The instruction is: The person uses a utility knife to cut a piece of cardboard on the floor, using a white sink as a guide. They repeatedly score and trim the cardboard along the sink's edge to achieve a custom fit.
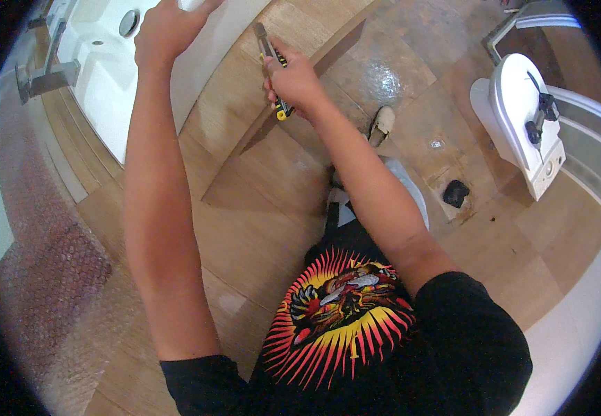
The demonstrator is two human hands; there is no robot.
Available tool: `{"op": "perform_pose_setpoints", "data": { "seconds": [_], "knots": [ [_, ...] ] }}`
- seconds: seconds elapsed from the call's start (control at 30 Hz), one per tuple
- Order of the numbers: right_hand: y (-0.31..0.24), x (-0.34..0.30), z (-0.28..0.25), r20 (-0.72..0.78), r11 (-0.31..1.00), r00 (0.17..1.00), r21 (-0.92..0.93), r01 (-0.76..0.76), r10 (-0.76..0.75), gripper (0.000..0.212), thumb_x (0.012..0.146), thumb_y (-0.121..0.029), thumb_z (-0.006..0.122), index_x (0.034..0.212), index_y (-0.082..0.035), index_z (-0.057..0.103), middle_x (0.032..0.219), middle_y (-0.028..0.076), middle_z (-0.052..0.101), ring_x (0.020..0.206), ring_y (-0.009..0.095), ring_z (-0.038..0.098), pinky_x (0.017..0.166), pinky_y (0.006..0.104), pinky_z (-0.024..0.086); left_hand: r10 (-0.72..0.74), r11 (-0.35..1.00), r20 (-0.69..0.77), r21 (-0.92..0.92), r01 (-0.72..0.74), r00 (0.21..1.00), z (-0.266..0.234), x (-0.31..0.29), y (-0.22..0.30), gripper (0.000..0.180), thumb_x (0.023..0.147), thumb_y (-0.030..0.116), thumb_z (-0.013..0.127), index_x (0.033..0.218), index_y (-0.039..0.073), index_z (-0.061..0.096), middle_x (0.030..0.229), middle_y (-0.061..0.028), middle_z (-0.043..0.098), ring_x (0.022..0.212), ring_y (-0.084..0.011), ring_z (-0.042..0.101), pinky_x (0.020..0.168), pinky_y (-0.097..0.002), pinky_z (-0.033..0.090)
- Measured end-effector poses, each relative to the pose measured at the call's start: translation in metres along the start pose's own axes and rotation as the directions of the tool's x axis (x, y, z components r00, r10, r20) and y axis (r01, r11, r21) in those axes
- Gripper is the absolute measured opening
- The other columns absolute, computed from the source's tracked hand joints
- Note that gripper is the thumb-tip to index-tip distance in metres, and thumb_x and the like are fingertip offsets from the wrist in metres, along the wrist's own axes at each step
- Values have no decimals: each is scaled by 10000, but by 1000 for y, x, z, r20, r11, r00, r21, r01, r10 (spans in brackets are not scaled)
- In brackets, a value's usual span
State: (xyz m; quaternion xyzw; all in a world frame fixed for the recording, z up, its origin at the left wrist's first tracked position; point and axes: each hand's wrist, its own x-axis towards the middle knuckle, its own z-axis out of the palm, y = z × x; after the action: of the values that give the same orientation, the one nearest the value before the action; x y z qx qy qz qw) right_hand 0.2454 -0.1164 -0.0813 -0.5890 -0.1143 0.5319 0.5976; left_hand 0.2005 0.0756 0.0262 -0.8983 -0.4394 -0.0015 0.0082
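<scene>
My right hand is closed around a yellow and black utility knife, its grey blade end pointing up and away over the wood-look tiles. Further left, my left hand is at the edge of a white basin or tub. Its thumb stretches out to the right, apart from the rest of the hand, and the other fingertips are cut off by the top of the picture. A round metal drain cover shows in the white basin beside that hand.
A metal tap juts over the basin's left side. Bubble-wrap-like sheeting stands at the left. On the right, a white toilet has black fittings lying on it. A black lump and a beige shoe are on the tiled floor.
</scene>
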Motion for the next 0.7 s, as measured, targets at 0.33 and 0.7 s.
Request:
{"op": "perform_pose_setpoints", "data": {
  "seconds": [0.33,0.7],
  "knots": [
    [-7,15,-5,2,996,1000,-89,-25,25,526,929,-131,493,1442,-119,377,619,45,526,464,114,486,419,294,435,-54,999,44,9,53,998,-7,-13,13,1076,661,814,571,1343,-11,469,1221,-273,577,1158,-386,560,977,-462,434],
    [-9,15,-13,52,996,999,-93,4,1,477,949,-139,500,1419,-131,419,647,40,531,476,106,483,434,287,434,-60,998,22,4,60,998,-7,-11,10,1024,666,824,542,1359,72,480,1200,-217,609,1125,-349,592,932,-457,472]
  ]
}}
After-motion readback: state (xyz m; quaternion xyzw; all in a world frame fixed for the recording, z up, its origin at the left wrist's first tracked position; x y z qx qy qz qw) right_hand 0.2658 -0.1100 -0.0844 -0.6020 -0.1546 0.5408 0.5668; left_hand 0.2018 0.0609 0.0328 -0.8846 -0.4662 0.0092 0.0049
